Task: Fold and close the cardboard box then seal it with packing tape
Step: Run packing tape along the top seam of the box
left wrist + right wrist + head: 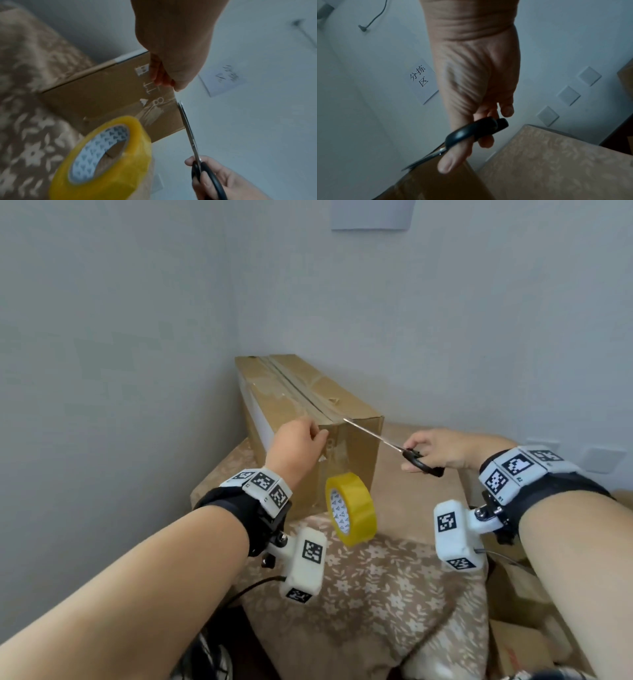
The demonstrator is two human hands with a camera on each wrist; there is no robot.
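Observation:
A long brown cardboard box (308, 392) lies closed on a floral cloth, with tape running along its top seam. My left hand (317, 436) is at the near top edge of the box, fingers curled and pinching a clear tape strip (147, 113). The strip runs down the box's end face. A yellow tape roll (352, 508) hangs from it in the air in front of the box. My right hand (416, 455) grips black-handled scissors (376, 438). Their blades are nearly together and the tip reaches the box's top edge beside my left fingertips (176, 86).
The box stands in a corner against pale walls. The floral cloth (376, 577) covers a raised surface whose near and left edges drop off. More cardboard (524, 628) lies at the lower right. Wall sockets (599, 458) and a paper sign (371, 213) are on the wall.

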